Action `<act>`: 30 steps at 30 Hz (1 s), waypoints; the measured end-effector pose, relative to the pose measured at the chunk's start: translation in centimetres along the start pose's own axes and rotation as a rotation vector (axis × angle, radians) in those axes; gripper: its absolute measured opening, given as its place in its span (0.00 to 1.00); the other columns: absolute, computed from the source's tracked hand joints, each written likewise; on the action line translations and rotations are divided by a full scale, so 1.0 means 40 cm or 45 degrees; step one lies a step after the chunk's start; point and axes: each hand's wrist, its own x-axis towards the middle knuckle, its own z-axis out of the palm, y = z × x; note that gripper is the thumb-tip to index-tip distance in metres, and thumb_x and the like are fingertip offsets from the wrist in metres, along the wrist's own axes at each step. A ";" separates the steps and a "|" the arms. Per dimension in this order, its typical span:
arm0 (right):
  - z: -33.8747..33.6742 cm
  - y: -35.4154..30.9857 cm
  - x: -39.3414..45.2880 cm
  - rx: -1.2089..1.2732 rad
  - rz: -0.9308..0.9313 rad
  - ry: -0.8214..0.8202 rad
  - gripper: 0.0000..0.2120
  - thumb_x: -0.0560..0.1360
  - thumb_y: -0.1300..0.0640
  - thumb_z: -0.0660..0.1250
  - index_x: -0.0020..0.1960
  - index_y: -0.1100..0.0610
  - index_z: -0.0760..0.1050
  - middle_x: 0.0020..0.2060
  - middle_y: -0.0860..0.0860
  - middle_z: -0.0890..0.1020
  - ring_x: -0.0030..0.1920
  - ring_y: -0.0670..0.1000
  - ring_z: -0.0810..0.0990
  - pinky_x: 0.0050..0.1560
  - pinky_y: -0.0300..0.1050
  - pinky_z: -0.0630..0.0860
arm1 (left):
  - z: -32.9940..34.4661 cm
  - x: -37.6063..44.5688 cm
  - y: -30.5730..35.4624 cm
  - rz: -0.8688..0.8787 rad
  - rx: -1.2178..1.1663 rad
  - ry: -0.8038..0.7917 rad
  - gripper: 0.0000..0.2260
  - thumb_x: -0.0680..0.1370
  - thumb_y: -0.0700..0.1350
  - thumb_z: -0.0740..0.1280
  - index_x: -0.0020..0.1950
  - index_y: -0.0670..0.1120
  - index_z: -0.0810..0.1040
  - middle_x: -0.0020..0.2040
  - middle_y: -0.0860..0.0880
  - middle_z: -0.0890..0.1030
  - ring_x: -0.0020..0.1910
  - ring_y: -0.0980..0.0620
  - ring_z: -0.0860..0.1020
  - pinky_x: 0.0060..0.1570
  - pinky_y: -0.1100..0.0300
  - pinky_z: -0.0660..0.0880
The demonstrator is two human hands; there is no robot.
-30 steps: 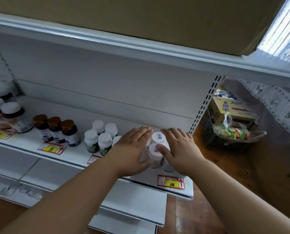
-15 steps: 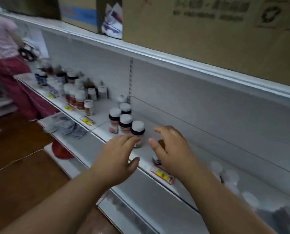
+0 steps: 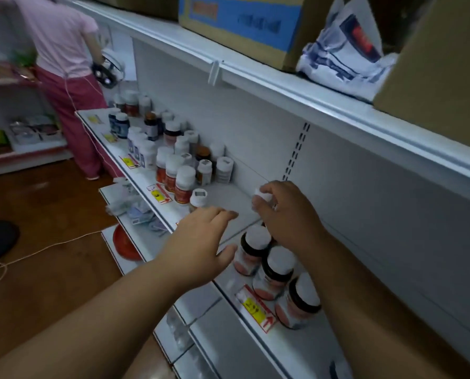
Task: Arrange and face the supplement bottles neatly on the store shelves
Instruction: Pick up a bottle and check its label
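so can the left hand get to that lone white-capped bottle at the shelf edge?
Probably yes: the left hand hovers open just short of the lone bottle, with nothing between them. The right hand grips another bottle farther back.

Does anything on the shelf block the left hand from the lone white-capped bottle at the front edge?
Nothing visible does. The left hand hovers open just short of the white-capped bottle; only bare shelf lies beside it.

2 bare forearms and hands (image 3: 201, 242), no sleeves or jewellery visible.
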 end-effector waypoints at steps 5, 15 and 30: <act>0.076 0.052 0.243 -0.386 0.242 -0.348 0.19 0.79 0.46 0.60 0.57 0.61 0.76 0.62 0.60 0.72 0.59 0.60 0.76 0.57 0.49 0.74 | 0.001 0.081 -0.120 -0.016 -0.032 -0.024 0.24 0.75 0.56 0.65 0.69 0.49 0.70 0.60 0.49 0.75 0.60 0.48 0.72 0.59 0.53 0.70; 0.246 0.113 0.363 -0.970 0.452 -0.555 0.13 0.75 0.54 0.66 0.55 0.60 0.71 0.57 0.60 0.75 0.54 0.59 0.75 0.50 0.46 0.73 | 0.008 0.242 -0.344 0.284 -0.140 -0.135 0.23 0.74 0.56 0.64 0.67 0.50 0.73 0.60 0.50 0.76 0.56 0.48 0.74 0.54 0.55 0.72; 0.029 -0.213 0.067 0.209 0.818 0.409 0.22 0.65 0.26 0.56 0.40 0.44 0.72 0.31 0.43 0.78 0.28 0.41 0.75 0.32 0.42 0.74 | 0.004 0.277 -0.268 0.419 -1.287 -0.503 0.23 0.70 0.59 0.70 0.64 0.57 0.73 0.53 0.62 0.79 0.52 0.66 0.77 0.47 0.77 0.69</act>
